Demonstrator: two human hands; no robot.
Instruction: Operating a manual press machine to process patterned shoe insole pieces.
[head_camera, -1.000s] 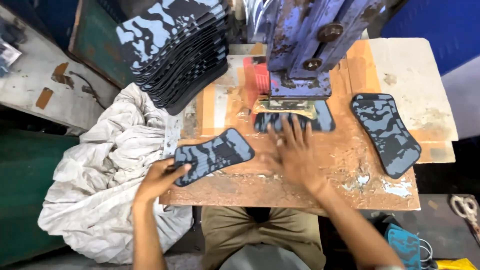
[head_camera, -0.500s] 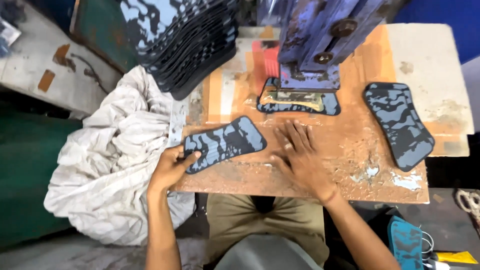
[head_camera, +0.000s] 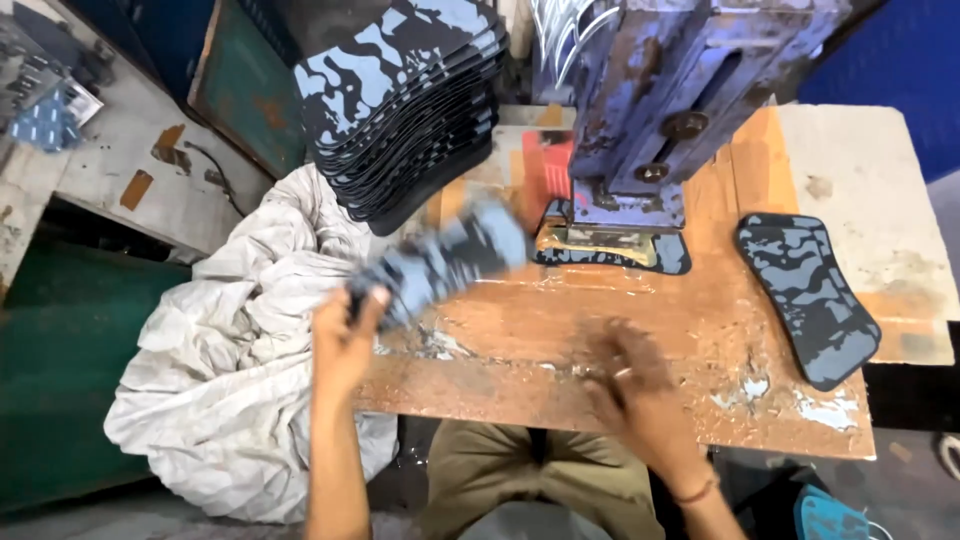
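Note:
My left hand (head_camera: 345, 335) grips the near end of a blue-and-black camouflage sole piece (head_camera: 445, 262), lifted off the worn wooden bench (head_camera: 620, 330) and blurred by motion. My right hand (head_camera: 630, 375) rests flat on the bench top near its front edge, fingers spread, holding nothing. Another camouflage piece (head_camera: 610, 250) lies under the blue press machine (head_camera: 660, 110), with a brass-coloured cutter on it. A third piece (head_camera: 805, 295) lies flat at the right side of the bench.
A tall stack of camouflage pieces (head_camera: 400, 100) stands at the back left of the bench. A crumpled white sack (head_camera: 235, 370) sits to the left, below the bench edge. A pale board (head_camera: 870, 200) covers the bench's right end.
My left hand has lifted the camouflage piece off the bench and swung it up and back. My right hand has drawn away from the press toward the front edge.

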